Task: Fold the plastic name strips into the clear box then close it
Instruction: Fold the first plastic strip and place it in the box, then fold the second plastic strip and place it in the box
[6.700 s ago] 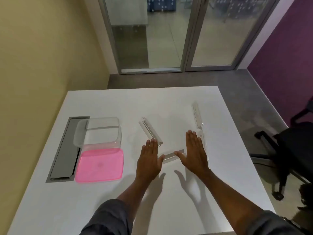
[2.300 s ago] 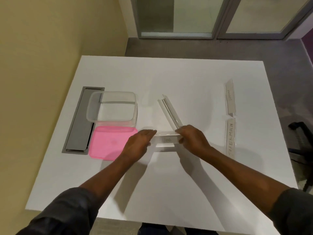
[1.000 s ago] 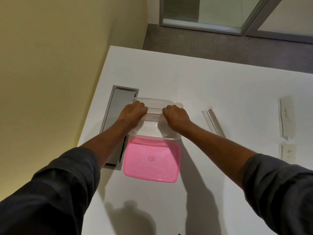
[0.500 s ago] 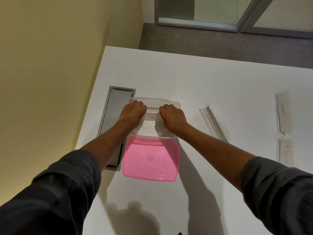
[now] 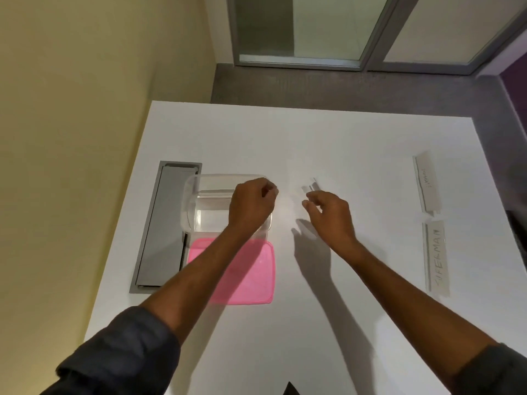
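The clear box (image 5: 191,201) stands on the white table, and a clear name strip (image 5: 213,194) lies across its inside. The pink lid (image 5: 247,276) lies flat just in front of the box. My left hand (image 5: 252,203) hovers over the box's right end, its fingers curled in with nothing visible in them. My right hand (image 5: 329,213) is right of the box, fingers apart, over a folded clear strip (image 5: 310,187) whose far end alone shows. Two flat labelled strips, the far one (image 5: 427,186) and the near one (image 5: 437,258), lie at the right of the table.
A grey cable hatch (image 5: 164,226) is set into the table left of the box. The yellow wall runs close along the table's left edge. Glass doors stand beyond the far edge.
Both hands have let go of the strip, which stays in the box. My right hand has moved right to the folded strip on the table, and my left hand has shifted to the box's right end.
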Action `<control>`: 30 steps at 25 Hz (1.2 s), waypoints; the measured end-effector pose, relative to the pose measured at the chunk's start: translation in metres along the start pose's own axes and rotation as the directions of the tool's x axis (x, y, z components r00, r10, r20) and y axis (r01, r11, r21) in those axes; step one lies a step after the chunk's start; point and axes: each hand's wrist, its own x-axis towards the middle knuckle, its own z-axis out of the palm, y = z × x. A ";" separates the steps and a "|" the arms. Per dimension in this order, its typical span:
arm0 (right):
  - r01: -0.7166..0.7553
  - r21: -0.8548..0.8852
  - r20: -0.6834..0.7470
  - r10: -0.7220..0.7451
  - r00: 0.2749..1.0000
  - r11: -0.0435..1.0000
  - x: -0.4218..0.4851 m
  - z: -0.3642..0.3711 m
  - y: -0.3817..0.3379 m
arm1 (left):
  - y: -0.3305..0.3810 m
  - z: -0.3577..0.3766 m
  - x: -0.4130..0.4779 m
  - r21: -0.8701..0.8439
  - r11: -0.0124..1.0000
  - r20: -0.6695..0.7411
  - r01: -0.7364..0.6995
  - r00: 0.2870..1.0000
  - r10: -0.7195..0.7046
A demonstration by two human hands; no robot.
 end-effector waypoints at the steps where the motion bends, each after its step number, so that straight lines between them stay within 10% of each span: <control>1: -0.077 0.014 -0.010 0.077 0.997 0.997 -0.001 -0.012 0.015 | 0.009 0.012 -0.006 -0.118 0.989 0.043 0.086 0.996 -0.082; 7: -0.395 0.068 0.055 0.391 0.919 0.916 0.000 -0.047 0.090 | 0.027 0.089 -0.030 -0.464 0.697 0.298 0.547 0.837 -0.459; 16: -0.419 0.069 0.193 0.400 0.896 0.905 0.006 -0.034 0.139 | 0.058 0.184 -0.021 -0.477 0.549 0.367 0.687 0.723 -0.585; 30: -0.429 0.118 0.167 0.408 0.898 0.895 0.002 -0.023 0.144 | 0.055 0.206 -0.009 -0.192 0.812 0.159 0.551 0.834 -0.528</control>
